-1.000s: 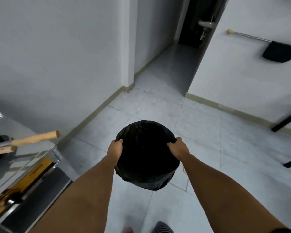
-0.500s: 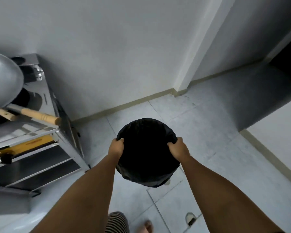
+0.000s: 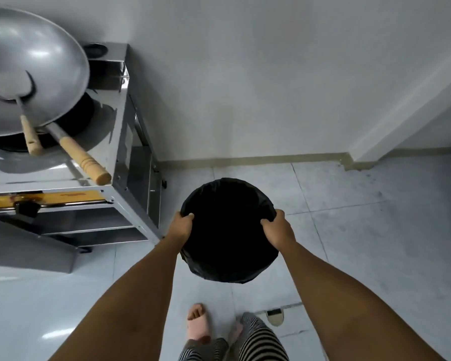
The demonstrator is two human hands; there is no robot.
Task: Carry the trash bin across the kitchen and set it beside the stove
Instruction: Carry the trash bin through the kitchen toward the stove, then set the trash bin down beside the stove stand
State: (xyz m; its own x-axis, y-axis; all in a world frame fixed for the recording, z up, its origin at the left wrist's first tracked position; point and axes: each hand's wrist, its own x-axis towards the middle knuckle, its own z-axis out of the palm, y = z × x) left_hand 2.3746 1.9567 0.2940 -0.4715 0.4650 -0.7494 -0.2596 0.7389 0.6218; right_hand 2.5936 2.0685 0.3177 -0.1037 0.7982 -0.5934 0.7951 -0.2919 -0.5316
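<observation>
I hold a round trash bin point(image 3: 228, 230) lined with a black bag, lifted above the tiled floor. My left hand point(image 3: 183, 226) grips its left rim and my right hand point(image 3: 276, 227) grips its right rim. The bin's inside is dark and I cannot see any contents. The steel stove point(image 3: 120, 157) stands to the left, its right front corner just left of the bin. A wide metal wok point(image 3: 31, 71) with a wooden handle rests on the stove top.
A white wall with a beige skirting point(image 3: 258, 158) runs just beyond the bin. A wall corner point(image 3: 354, 162) juts out at the right. The wok's wooden handle point(image 3: 89, 162) sticks out over the stove's edge. My slippered feet point(image 3: 198, 324) stand below the bin.
The view has swung left and down: the stove and wok now fill the left side and sit close to the bin. Both hands keep the same grip on the rim.
</observation>
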